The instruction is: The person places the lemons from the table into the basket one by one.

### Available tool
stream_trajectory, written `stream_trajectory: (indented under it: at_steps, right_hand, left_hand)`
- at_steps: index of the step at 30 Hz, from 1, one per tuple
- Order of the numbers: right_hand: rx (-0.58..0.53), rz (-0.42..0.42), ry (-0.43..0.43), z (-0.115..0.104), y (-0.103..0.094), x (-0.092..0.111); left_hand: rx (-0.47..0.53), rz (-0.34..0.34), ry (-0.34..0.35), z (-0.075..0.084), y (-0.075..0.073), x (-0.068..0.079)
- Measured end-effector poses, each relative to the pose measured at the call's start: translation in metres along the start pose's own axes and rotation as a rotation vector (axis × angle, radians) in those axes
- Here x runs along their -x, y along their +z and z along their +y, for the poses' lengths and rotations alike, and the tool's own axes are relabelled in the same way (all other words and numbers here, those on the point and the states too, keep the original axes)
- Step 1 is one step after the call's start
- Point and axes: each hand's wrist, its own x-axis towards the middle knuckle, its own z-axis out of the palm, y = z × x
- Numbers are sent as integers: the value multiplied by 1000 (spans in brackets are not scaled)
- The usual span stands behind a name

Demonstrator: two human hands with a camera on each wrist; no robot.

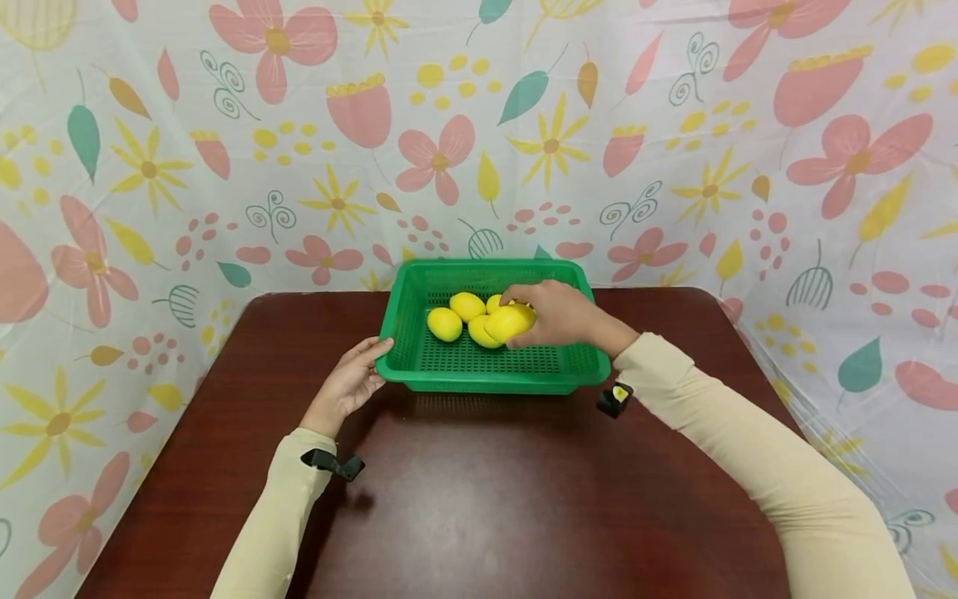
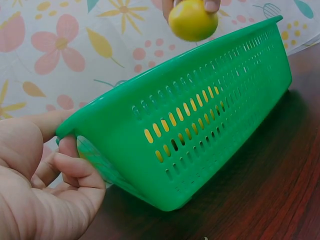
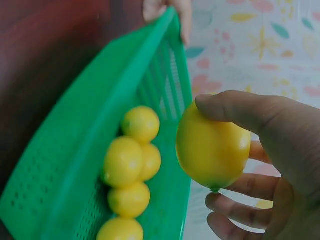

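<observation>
A green plastic basket with slotted walls stands toward the back of the table, with several yellow lemons on its floor. My right hand holds one more lemon over the basket, thumb on one side and fingers on the other. In the left wrist view this held lemon shows above the rim. At the basket's left front corner, my left hand pinches the rim, its thumb and fingers bent around the edge. Lemons inside show yellow through the slots.
The dark reddish-brown table has a shiny top. Behind and beside it hangs a white sheet printed with flowers and leaves, close to the basket's back. A black strap is on the left sleeve, and a black wrist device is on the right.
</observation>
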Motion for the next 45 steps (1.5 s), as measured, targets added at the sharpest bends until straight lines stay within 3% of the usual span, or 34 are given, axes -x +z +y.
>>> stream_trajectory:
  at_steps: [9, 18, 27, 37, 45]
  right_hand:
    - [-76, -154, 91, 33, -7, -26]
    - [-15, -288, 158, 58, 1, -45]
    - [102, -347, 228, 75, 15, -60]
    - [116, -428, 299, 79, 24, -66]
    - [119, -446, 334, 79, 32, -66]
  left_hand:
    - [0, -4, -1, 1, -1, 0]
    - [-16, -7, -5, 1, -1, 0]
    - [-1, -1, -2, 2, -1, -1]
    - [22, -8, -8, 2, 0, 0]
    - [23, -10, -6, 2, -1, 0]
